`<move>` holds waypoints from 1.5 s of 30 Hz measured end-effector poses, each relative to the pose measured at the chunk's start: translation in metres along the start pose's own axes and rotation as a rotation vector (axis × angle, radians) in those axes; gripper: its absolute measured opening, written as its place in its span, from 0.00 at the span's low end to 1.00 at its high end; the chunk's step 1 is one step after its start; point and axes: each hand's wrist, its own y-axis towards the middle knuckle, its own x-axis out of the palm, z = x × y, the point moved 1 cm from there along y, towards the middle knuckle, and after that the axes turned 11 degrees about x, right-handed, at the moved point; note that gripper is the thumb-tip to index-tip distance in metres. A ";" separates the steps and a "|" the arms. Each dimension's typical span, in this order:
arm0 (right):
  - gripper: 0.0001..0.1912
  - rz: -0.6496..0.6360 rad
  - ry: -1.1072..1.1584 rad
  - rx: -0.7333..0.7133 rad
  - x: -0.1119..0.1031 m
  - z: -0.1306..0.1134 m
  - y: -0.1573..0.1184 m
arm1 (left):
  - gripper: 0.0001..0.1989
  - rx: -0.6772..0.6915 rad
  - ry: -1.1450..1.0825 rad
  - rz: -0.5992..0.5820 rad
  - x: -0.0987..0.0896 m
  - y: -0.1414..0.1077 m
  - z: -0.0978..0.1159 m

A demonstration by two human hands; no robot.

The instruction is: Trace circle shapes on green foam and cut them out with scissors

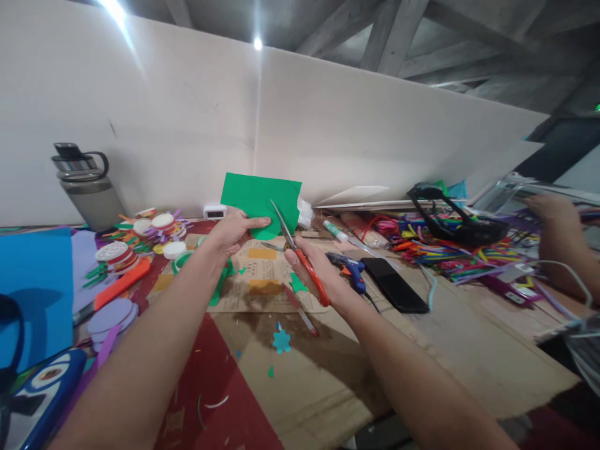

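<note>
My left hand (pixel 234 232) pinches the lower left part of a green sheet (pixel 262 195), its thumb lying across the front. The sheet is held up above the table, and its lower edge is cut in a curve. In my right hand (pixel 321 265) are orange-handled scissors (pixel 309 273), their blades pointing up and left in front of the sheet's right part. Below lie brown printed paper (pixel 239 304), green scraps (pixel 298 283), a red pen (pixel 302 312) and a small blue-green flower shape (pixel 282 341).
A bottle (pixel 89 187), blue sheet (pixel 37 294), orange cutter (pixel 122 284) and lilac discs (pixel 112 317) are at left. Right are a glue gun (pixel 354 270), phone (pixel 394 284), glue stick (pixel 335 231), coloured strips (pixel 435 256) and another person's arm (pixel 562 244).
</note>
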 end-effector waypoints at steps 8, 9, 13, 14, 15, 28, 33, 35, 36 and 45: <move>0.18 0.018 0.039 -0.004 0.003 0.004 0.002 | 0.13 -0.005 0.043 -0.056 0.000 0.000 0.000; 0.17 0.017 0.045 -0.006 0.003 0.005 0.002 | 0.13 -0.006 0.045 -0.060 0.000 0.000 0.001; 0.17 0.014 0.057 0.000 0.005 0.007 0.002 | 0.12 0.001 0.037 -0.059 0.000 -0.001 0.000; 0.17 0.011 0.058 0.001 0.005 0.007 0.002 | 0.12 0.002 0.034 -0.061 0.000 -0.001 0.000; 0.17 0.008 0.057 0.002 0.004 0.006 0.002 | 0.12 0.003 0.029 -0.065 0.000 -0.001 0.000; 0.18 0.017 -0.018 -0.028 -0.003 -0.005 0.000 | 0.13 0.020 0.077 -0.054 -0.003 0.000 0.002; 0.17 0.002 -0.037 -0.035 -0.003 -0.004 0.000 | 0.14 0.019 0.098 -0.064 -0.007 0.002 0.001; 0.17 -0.006 -0.051 -0.033 -0.003 -0.003 0.001 | 0.14 0.003 0.095 -0.075 -0.008 0.002 0.002; 0.17 -0.008 -0.058 -0.033 -0.003 -0.002 0.001 | 0.15 -0.005 0.093 -0.078 -0.008 0.002 0.002; 0.16 -0.053 -0.072 -0.042 -0.004 0.002 0.001 | 0.12 -0.008 0.113 -0.075 -0.005 -0.004 0.011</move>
